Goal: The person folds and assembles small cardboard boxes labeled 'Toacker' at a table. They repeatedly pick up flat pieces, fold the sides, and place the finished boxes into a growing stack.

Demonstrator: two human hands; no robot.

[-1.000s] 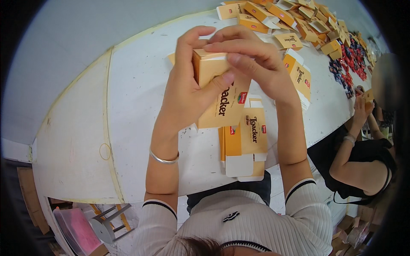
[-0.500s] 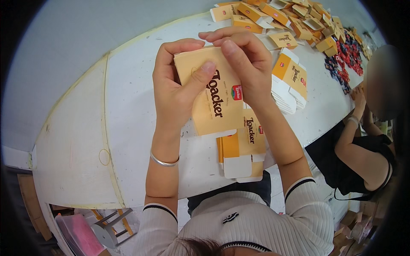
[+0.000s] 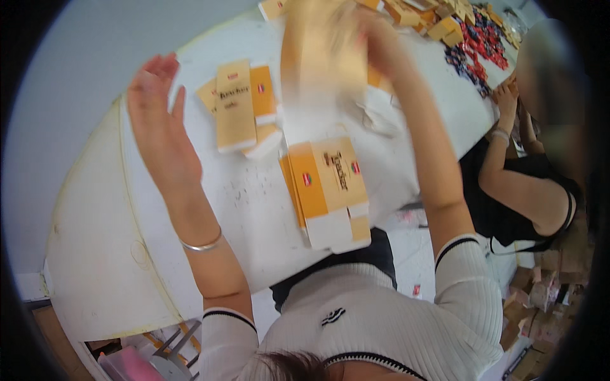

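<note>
My left hand point(image 3: 162, 124) is raised over the white table point(image 3: 222, 197), fingers apart and nothing in it. My right hand point(image 3: 381, 44), blurred by motion, is at the far side, gripping a smeared yellow-and-cream cardboard carton point(image 3: 318, 54). To the right of my left hand, apart from it, lie several cartons, a narrow cream carton point(image 3: 236, 114) on top of them and an orange carton point(image 3: 262, 92) beside it. Nearer me, a small pile of flattened cartons point(image 3: 333, 187) with white flaps lies by the table's front edge.
Many cartons point(image 3: 445, 32) are heaped at the far right, beside a spread of small red and dark blue wrapped packets point(image 3: 483, 47). Another person's hand point(image 3: 505, 101) rests at the table's right edge. A grey stool point(image 3: 171, 365) stands below at the left.
My hands, together around a stack of cartons before, are now apart: the left swung left and opened, the right moved away from me. Several cartons now show on the table between them.
</note>
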